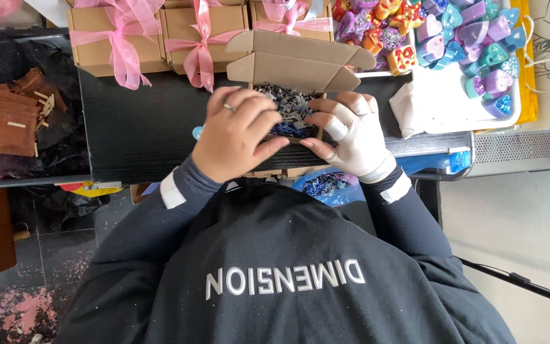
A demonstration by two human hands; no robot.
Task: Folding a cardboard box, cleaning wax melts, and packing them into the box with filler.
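An open brown cardboard box stands on a black work surface, its lid flaps raised at the far side. Dark grey and blue shredded filling lies inside it. My left hand, bare with a ring, rests on the box's near left side with fingers curled over the filling. My right hand, in a white glove, presses its fingers into the filling on the right side. Both hands touch the box and the filling.
Closed brown boxes tied with pink ribbon line the far edge. A white tray with several colourful heart-shaped pieces sits at the right. Brown pouches lie at the left. A blue bag hangs below the table edge.
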